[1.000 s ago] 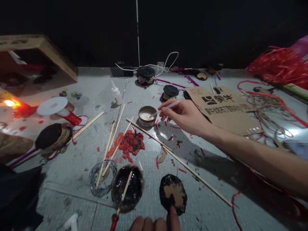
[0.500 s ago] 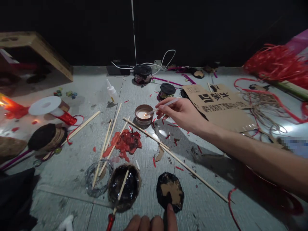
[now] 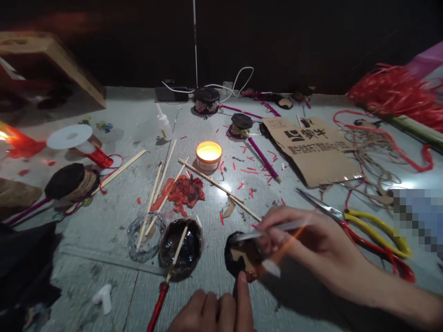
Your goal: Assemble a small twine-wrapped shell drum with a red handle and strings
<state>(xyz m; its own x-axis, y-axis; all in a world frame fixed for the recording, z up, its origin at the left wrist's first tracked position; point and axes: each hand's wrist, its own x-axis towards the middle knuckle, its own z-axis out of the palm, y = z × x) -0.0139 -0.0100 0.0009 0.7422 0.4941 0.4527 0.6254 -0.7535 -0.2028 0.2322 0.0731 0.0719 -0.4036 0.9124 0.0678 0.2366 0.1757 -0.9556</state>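
Observation:
In my right hand (image 3: 304,253) a translucent white glue stick (image 3: 252,234) is pinched. Its tip is over the upper part of a black-covered disc (image 3: 231,260) with bare brown cardboard in the middle. Blur and an orange streak surround the stick. My left hand (image 3: 214,313) rests at the bottom edge, its index finger stretched out with the fingertip on the disc's near rim. The other fingers are bent, and the thumb is hidden. A lit candle (image 3: 209,154) in a small round tin glows beyond the disc. Left of the disc lies a dark round frame (image 3: 182,249) with a stick across it.
Scissors (image 3: 341,216) with yellow and red handles lie on the right, near a flat cardboard piece (image 3: 321,163). Wooden sticks (image 3: 221,184) and hardened red wax-like lumps (image 3: 185,191) lie mid-table. A ribbon spool (image 3: 71,137), glue bottle (image 3: 164,123) and small drums (image 3: 241,122) stand around.
My right hand has moved from the candle down to the disc with the glue stick. The candle now shows a bright glow. My left fingertip stays on the disc.

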